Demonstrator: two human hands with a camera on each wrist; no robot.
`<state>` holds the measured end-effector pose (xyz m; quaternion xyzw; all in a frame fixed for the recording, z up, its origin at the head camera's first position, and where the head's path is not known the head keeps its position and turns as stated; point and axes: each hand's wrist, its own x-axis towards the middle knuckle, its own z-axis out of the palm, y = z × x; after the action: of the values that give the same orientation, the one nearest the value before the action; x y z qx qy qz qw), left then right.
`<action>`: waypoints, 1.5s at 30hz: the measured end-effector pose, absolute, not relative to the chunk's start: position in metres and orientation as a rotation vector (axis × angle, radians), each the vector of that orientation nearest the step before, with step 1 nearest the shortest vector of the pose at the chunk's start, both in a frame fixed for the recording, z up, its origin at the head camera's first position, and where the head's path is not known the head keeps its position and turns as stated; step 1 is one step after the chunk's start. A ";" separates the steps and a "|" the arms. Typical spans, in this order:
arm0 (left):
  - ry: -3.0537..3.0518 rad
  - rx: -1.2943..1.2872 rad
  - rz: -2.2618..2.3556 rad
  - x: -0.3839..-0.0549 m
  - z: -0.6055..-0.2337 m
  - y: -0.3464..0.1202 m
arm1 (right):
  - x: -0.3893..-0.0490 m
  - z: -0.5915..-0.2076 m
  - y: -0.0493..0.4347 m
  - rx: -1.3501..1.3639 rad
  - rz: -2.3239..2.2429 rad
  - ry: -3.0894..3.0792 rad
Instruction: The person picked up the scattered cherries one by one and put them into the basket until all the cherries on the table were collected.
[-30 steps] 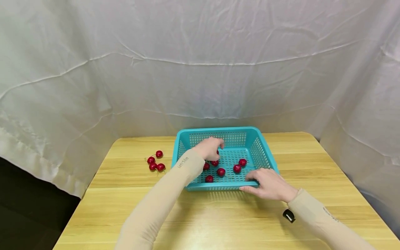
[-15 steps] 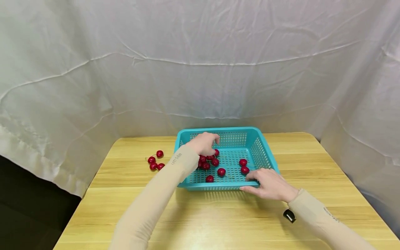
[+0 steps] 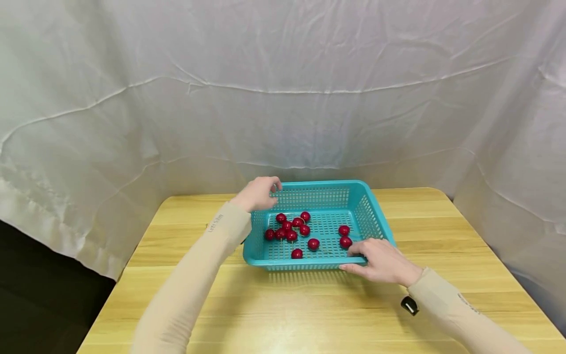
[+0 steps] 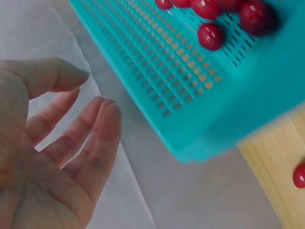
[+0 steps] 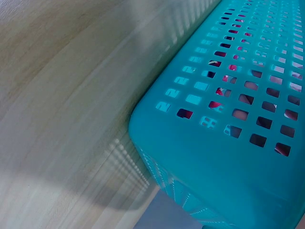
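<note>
In the head view my left hand (image 3: 260, 193) is above the back left corner of a turquoise plastic basket (image 3: 316, 185). The left wrist view has its fingers loosely bent, thumb apart from them, with nothing between. My right hand (image 3: 381, 260) grips the basket's front rim near the right corner, thumb outside and fingers over the inner side. Several shiny red cherries (image 3: 286, 225) are bunched on the left of the basket floor. Two cherries (image 3: 344, 229) lie near the right hand's fingers, and another cherry (image 3: 297, 253) is by the front wall.
The basket stands on a light wooden table (image 3: 283, 309), toward its back edge. A cherry (image 4: 299, 175) lies on the wood outside the basket; in the head view my left arm covers that spot. A pale cloth curtain (image 3: 300, 128) hangs behind and at both sides.
My left hand has moved left from over the basket's middle to its back left corner, uncovering the bunched cherries. One cherry near the right hand rolled right. The right hand stays put.
</note>
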<state>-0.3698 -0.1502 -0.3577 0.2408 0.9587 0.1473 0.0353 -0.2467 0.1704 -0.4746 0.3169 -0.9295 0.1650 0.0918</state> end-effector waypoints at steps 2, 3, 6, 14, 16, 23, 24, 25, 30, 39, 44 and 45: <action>2.974 0.711 0.489 -0.371 -0.357 -0.161 | -0.247 -0.475 0.170 0.940 0.490 -2.760; 2.984 0.690 0.506 -0.371 -0.357 -0.167 | -0.247 -0.475 0.171 0.937 0.491 -2.762; 3.011 0.608 0.562 -0.371 -0.357 -0.183 | -0.247 -0.475 0.171 0.934 0.490 -2.770; 3.089 0.458 0.586 -0.369 -0.361 -0.224 | -0.246 -0.476 0.171 0.935 0.499 -2.769; 3.098 0.449 0.578 -0.368 -0.364 -0.234 | -0.246 -0.476 0.171 0.936 0.499 -2.767; 3.096 0.408 0.568 -0.366 -0.375 -0.260 | -0.246 -0.475 0.171 0.934 0.496 -2.769; 3.085 0.399 0.568 -0.366 -0.377 -0.264 | -0.246 -0.475 0.171 0.934 0.494 -2.770; 3.075 0.391 0.566 -0.365 -0.379 -0.267 | -0.246 -0.476 0.171 0.935 0.493 -2.770; 3.039 0.367 0.540 -0.361 -0.387 -0.280 | -0.246 -0.476 0.171 0.932 0.495 -2.775; 2.995 0.369 0.455 -0.357 -0.405 -0.299 | -0.246 -0.475 0.170 0.938 0.503 -2.771; 2.949 0.352 0.459 -0.355 -0.416 -0.306 | -0.246 -0.475 0.170 0.936 0.501 -2.773; 2.940 0.348 0.462 -0.355 -0.418 -0.307 | -0.246 -0.475 0.170 0.935 0.499 -2.773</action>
<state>-0.3551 -0.3071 -0.4179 0.1159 0.9786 0.1538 0.0727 -0.2460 0.1697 -0.4751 0.3138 -0.9306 0.1676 0.0865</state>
